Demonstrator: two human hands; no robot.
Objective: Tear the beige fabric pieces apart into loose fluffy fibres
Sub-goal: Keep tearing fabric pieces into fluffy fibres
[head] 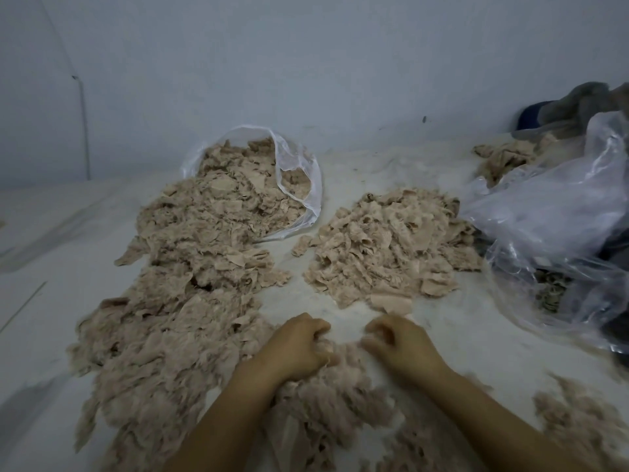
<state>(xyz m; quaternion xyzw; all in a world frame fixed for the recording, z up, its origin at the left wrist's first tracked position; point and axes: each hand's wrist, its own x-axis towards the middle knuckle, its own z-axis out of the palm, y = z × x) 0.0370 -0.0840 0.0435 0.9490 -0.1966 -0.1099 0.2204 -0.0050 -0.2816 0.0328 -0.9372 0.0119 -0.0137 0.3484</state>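
Observation:
My left hand (297,345) and my right hand (396,338) are curled at the near middle of the white surface, each pinching one end of a thin beige fabric piece (343,347) stretched between them. Below my hands lies a mound of loose fluffy fibres (326,413). A long heap of beige fabric pieces (177,301) runs along the left. A second pile of fabric pieces (391,247) sits ahead on the right.
A clear plastic bag (306,185) at the back holds more beige pieces. A large crumpled plastic bag (558,233) lies on the right, with grey and blue cloth (571,110) behind it. More fluff (578,424) lies near right. A pale wall (306,63) closes the back.

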